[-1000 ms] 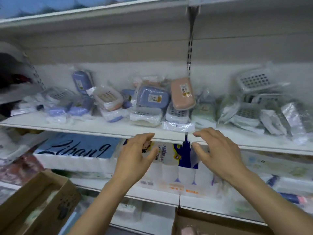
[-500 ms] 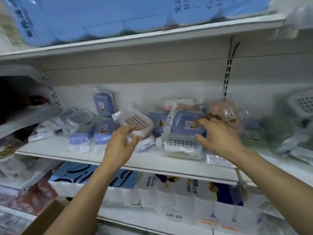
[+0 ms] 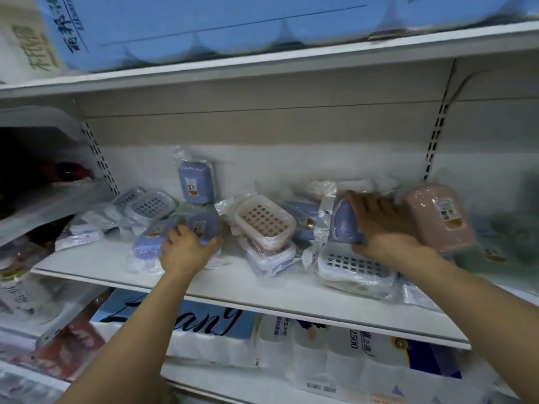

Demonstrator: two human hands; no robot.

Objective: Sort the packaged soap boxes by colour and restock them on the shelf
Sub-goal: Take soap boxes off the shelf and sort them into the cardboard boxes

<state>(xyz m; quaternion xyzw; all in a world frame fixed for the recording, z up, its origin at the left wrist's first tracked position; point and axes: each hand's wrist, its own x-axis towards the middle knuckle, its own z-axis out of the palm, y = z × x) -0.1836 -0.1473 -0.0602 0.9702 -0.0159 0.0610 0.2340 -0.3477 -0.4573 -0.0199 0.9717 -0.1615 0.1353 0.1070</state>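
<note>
Bagged soap boxes lie jumbled on the white middle shelf (image 3: 233, 284). My left hand (image 3: 186, 249) grips a blue soap box (image 3: 204, 225) lying flat at the left of the pile. My right hand (image 3: 382, 225) holds another blue soap box (image 3: 344, 225), tilted on top of a white slotted box (image 3: 355, 266). A pink soap box (image 3: 437, 217) leans just right of that hand. Between my hands sits a white box with a pink slotted insert (image 3: 264, 223). One more blue box (image 3: 194, 182) stands upright against the back wall.
Grey-white slotted boxes (image 3: 151, 204) lie at the far left of the shelf. Blurred greenish packs (image 3: 513, 228) sit at the right. Blue tissue packs (image 3: 204, 21) fill the shelf above; paper rolls (image 3: 320, 354) fill the shelf below. Slotted uprights (image 3: 436, 141) run up the back wall.
Both hands rose from below the shelf edge into the pile. The left one moved left onto a blue box; the right one closed over the blue box at the middle-right.
</note>
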